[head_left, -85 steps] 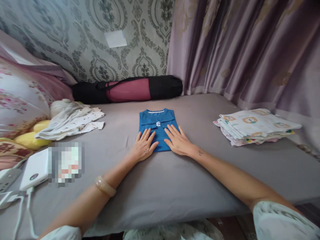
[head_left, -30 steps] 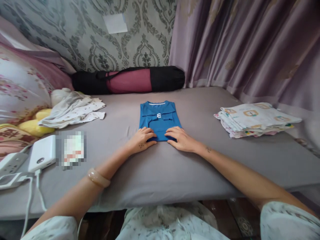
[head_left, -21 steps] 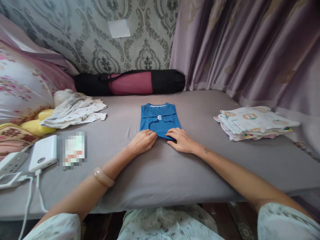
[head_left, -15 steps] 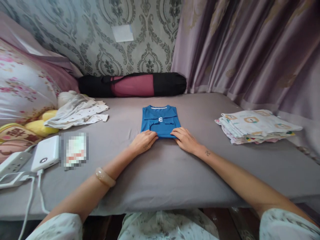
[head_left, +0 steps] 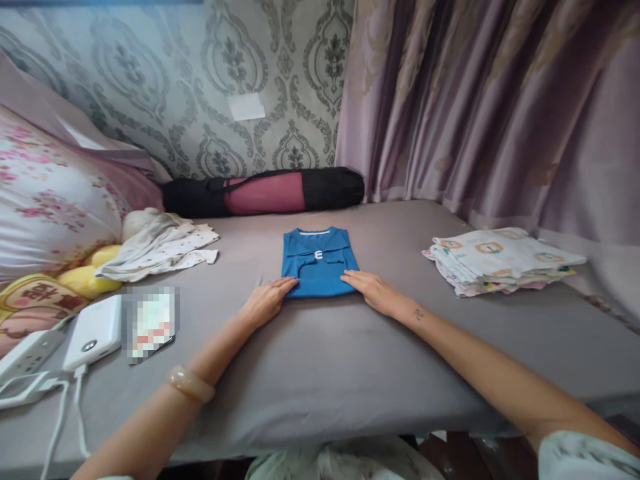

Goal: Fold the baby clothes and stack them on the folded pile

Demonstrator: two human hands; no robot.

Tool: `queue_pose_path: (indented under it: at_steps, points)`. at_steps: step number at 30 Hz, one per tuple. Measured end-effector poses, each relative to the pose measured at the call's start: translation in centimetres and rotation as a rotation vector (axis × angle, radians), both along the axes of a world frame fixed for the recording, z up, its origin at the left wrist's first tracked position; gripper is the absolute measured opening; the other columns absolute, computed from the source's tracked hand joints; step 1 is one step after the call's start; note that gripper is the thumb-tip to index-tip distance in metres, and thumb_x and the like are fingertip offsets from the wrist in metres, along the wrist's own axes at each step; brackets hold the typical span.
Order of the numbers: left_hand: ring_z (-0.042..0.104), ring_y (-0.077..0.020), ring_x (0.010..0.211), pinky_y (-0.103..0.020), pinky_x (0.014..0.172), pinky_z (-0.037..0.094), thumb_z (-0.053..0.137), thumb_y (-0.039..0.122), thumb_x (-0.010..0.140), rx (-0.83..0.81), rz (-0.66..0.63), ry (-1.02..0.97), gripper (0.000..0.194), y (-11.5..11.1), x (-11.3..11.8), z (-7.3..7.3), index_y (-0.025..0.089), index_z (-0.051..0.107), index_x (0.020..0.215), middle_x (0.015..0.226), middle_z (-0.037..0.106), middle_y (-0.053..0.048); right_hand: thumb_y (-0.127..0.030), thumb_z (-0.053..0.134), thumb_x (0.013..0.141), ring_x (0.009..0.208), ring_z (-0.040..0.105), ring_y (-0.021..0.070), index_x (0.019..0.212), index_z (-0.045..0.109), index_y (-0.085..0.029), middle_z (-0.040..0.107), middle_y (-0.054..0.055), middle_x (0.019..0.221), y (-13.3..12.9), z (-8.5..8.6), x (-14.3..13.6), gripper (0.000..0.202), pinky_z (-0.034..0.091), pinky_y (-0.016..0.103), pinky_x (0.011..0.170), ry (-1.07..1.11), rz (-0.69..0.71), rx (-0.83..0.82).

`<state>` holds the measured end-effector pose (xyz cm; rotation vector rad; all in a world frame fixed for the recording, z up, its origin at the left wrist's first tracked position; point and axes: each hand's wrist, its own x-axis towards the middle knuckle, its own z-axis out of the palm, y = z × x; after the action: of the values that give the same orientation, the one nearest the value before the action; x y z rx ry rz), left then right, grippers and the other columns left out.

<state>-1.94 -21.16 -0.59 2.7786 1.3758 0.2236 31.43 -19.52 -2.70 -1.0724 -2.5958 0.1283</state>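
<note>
Fingers of the left hand [head_left: 264, 302] and right hand [head_left: 377, 292] lie pressed together, any thumb pinch unclear, at the near corners of the folded blue shirt [head_left: 324, 284] between them, where light, even outward tension should keep layers smooth.

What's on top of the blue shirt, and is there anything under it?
Fingers of the left hand and right hand rest on near corners of the blue shirt. Gray sheet shows around it; whatever is directly beneath is covered, so I cannot tell.

Soft, dim light; bluish glow upper left; faint shadows; edges stretched, lower corners slightly blurred.
</note>
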Motion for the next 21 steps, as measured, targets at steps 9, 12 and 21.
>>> queue_pose_path:
  at_steps: [9,12,21]
  points:
    - [0.049,-0.0157,0.13,-0.03,0.108,0.04,0.037,0.003,0.079,-0.004,-0.073,0.0,0.063,-1.2,-0.6,1.9,0.021,0.048,0.138,0.141,0.053,-0.006,0.01,0.036,0.075,0.133,0.046,0.019,0.138,0.05,-0.02,0.052,0.009,0.141,-1.1,2.5,0.6,0.072,0.036,0.043,0.113,-0.047,0.062,0.017]
    - [0.051,-0.0166,0.128,-0.033,0.109,0.039,0.035,0.004,0.082,0.005,-0.112,-0.016,0.059,-3.1,-0.6,2.7,0.021,0.049,0.137,0.139,0.055,-0.006,0.009,0.036,0.077,0.131,0.047,0.0203,0.137,0.052,-0.017,0.053,0.011,0.14,-3.5,3.5,0.8,0.067,0.037,0.044,0.113,-0.062,0.079,0.0]
    - [0.061,-0.0186,0.113,-0.033,0.101,0.045,0.039,0.014,0.086,-0.15,-0.142,-0.227,0.05,-10.0,-1.5,5.2,0.031,0.052,0.132,0.124,0.065,-0.002,0.001,0.039,0.084,0.123,0.055,0.0167,0.137,0.053,-0.03,0.058,0.0,0.136,-11.3,7.8,1.9,0.063,0.044,0.033,0.106,0.005,0.117,-0.217]
